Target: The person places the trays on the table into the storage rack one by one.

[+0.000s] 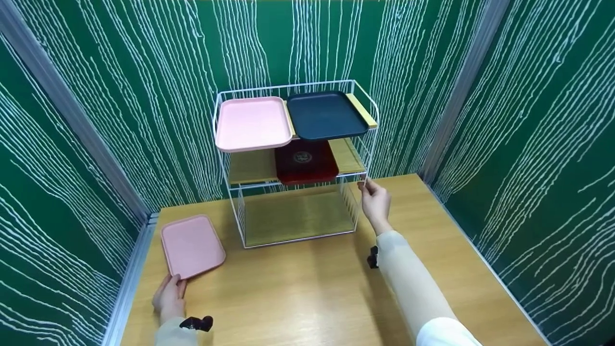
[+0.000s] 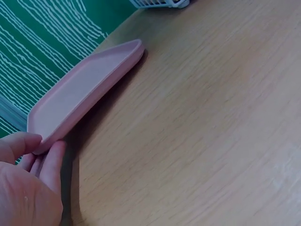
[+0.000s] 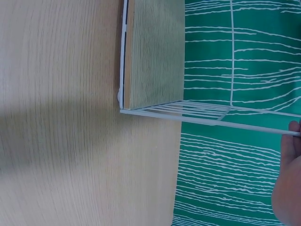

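Note:
By its near corner, a pink tray (image 1: 192, 245) is pinched between the thumb and fingers of my left hand (image 1: 168, 299). In the left wrist view this tray (image 2: 87, 84) tilts, its near end raised above the wooden table. My right hand (image 1: 376, 202) grips the front right upright of a white wire rack (image 1: 298, 240), just below the middle shelf. The right wrist view shows fingertips (image 3: 294, 127) on that thin wire. On the rack's top level lie another pink tray (image 1: 253, 122) and a dark blue tray (image 1: 327, 115). A dark red box (image 1: 306, 163) sits on the middle shelf.
The rack's bottom board (image 1: 298, 216) carries nothing visible. Green walls (image 1: 528, 120) with white wavy lines close in the wooden table (image 1: 298, 293) at the back and both sides. Metal profiles (image 1: 127, 278) run along the table's side edges.

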Tool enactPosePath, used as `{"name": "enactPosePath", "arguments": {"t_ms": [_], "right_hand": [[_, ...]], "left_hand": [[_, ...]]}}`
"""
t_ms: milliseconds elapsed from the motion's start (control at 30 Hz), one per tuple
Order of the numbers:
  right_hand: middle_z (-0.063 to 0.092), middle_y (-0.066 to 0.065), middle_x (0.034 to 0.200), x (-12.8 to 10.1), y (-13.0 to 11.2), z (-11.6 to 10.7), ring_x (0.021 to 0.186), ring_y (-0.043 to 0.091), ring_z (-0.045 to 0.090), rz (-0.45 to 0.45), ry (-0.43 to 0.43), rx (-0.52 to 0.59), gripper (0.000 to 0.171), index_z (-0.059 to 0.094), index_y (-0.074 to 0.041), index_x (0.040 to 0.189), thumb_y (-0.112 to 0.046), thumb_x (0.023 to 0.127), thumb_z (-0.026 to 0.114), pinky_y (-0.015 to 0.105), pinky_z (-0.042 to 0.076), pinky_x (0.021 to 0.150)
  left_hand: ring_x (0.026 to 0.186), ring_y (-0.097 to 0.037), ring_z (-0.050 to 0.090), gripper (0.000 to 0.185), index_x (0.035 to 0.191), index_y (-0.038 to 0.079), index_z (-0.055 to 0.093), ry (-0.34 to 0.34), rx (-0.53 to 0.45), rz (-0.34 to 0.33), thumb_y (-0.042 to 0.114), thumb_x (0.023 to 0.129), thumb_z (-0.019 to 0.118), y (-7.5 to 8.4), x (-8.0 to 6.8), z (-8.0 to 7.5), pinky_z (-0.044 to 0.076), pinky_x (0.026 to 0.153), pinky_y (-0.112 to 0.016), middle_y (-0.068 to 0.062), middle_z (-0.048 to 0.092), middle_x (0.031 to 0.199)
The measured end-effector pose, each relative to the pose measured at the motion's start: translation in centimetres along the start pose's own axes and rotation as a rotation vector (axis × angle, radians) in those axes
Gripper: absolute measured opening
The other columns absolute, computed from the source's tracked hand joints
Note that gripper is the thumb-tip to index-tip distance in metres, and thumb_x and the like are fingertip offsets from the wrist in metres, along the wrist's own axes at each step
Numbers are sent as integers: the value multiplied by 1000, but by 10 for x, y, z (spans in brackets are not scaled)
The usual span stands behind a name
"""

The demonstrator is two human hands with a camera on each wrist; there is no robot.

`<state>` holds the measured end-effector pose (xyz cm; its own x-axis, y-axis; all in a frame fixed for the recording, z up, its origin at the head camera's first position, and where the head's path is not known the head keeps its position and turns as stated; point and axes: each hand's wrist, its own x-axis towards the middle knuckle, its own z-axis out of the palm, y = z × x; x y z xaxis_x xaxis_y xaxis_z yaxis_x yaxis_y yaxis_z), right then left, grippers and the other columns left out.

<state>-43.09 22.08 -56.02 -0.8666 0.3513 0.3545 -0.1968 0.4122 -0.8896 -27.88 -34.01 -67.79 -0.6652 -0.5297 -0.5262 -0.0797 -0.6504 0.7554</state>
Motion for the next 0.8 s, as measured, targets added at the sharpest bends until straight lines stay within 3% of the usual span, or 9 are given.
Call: {"name": "enactPosePath", "arguments": {"t_ms": [267,433,567,633,700,800], "right_hand": [[77,17,121,2,1,0,114,35,74,4,-12,19,31,73,-7,137,-7,107,65,48,60,99],[78,16,121,3,2,-1,112,32,74,12,-15,7,30,73,-5,136,-8,108,63,47,60,98],[79,13,119,2,1,0,109,28,75,10,0,-13,27,76,-7,133,-10,108,66,46,60,98],[79,13,118,2,1,0,108,28,75,0,8,-35,27,76,-8,132,-12,107,67,46,61,96],[79,13,118,2,1,1,108,28,76,-4,9,-46,28,76,-9,134,-14,107,69,46,61,95],[79,12,120,1,2,1,109,28,76,9,3,-41,31,74,-10,137,-15,107,68,46,61,94]], "left_hand": [[151,-22,44,69,163,9,40,-64,-58,35,-10,100,64,1,4,0,47,113,-24,-10,30,174],[155,-21,38,71,165,9,35,-94,-11,47,-7,102,63,0,6,-6,46,112,-22,-8,23,176],[153,-17,41,73,167,11,35,-110,11,14,-3,103,65,0,5,-16,48,110,-20,-7,25,176],[146,-12,49,71,165,13,38,-115,3,-4,-2,102,68,0,4,-22,50,107,-19,-5,32,174],[134,-9,58,65,160,15,48,-140,-31,-13,-3,101,68,0,2,-28,52,105,-19,-3,49,164],[110,-6,68,43,133,20,72,-186,-100,-36,-6,100,68,0,-2,-38,54,102,-20,3,72,131]]}}
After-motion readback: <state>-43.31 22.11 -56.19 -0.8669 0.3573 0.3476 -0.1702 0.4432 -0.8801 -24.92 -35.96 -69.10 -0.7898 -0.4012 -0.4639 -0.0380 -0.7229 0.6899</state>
